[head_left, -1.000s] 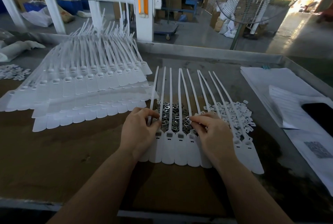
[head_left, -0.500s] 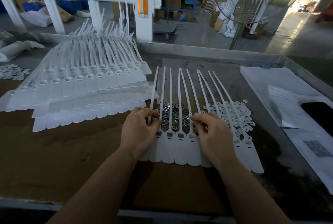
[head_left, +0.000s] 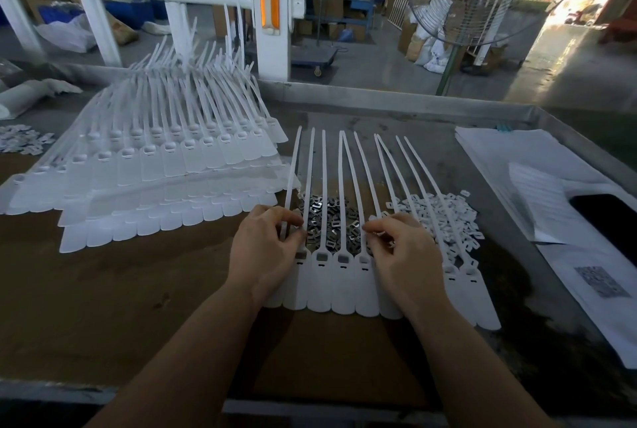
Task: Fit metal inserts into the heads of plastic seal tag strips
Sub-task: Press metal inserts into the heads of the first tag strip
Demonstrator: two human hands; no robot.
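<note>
the workbench (head_left: 138, 307) filled most of the head view, brown board on a metal frame. on its left side lay the big stack of seal strips (head_left: 165, 165), fanned out in overlapping layers, tails pointing away from me. at right sat a pile of white papers (head_left: 517, 165) with a dark phone (head_left: 610, 220) on top. in the middle, the working row of seal tag strips (head_left: 344, 283) lay flat, tags toward me, tails spread over two heaps: metal inserts (head_left: 331, 220) beneath the centre tails, small white plastic pieces (head_left: 448, 217) just right of them. several heads in the row showed grey inserts seated. left hand (head_left: 265, 251) rested on the row's left end, fingers curled, thumb and forefinger pinching at a strip tail; whether an insert was between them i could not tell. right hand (head_left: 406, 255) rested on the row right of centre, fingertips curled and pinched together over the heads; what they held was hidden.
</note>
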